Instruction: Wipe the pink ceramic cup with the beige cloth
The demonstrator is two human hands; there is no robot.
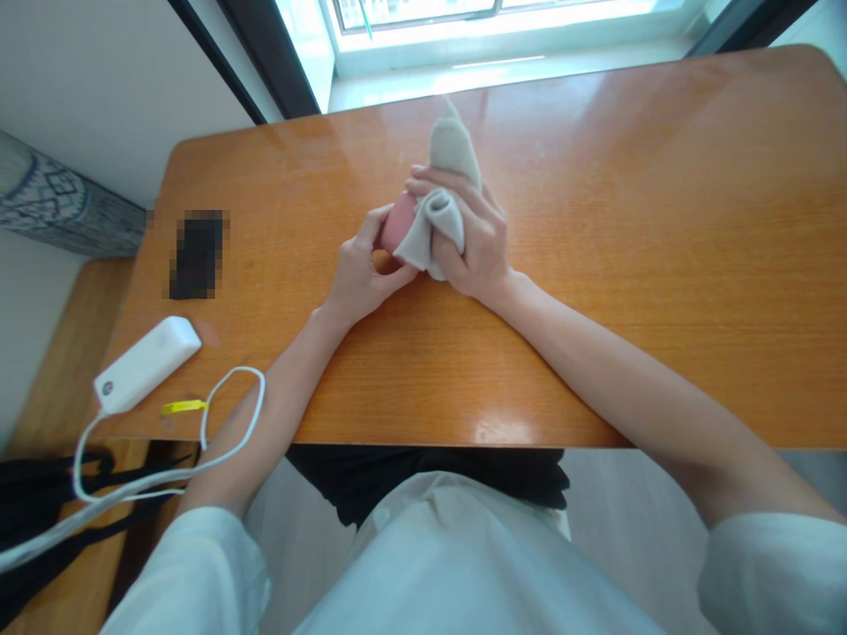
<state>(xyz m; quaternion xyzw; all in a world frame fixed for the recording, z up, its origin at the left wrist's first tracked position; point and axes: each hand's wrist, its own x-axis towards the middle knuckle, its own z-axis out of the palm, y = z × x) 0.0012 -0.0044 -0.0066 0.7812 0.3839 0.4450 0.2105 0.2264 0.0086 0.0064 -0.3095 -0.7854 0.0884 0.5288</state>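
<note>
Over the middle of the wooden table, my left hand point(363, 265) grips a pink object point(398, 223) between thumb and fingers. Its rounded side shows, but the rest is covered, so its kind cannot be made out. Closed around a pale grey-white cloth point(455, 148), my right hand point(473, 234) presses it against the right side of the pink object. One end of the cloth sticks up beyond my right fingers, and a rolled fold shows between fingers and thumb.
The brown wooden table point(662, 265) reaches to a window point(423, 13). At its left lie a pixelated black item point(197, 256), a white box-shaped device point(146, 364) and a yellow strip point(183, 407). A white cable point(146, 483) loops across my left forearm.
</note>
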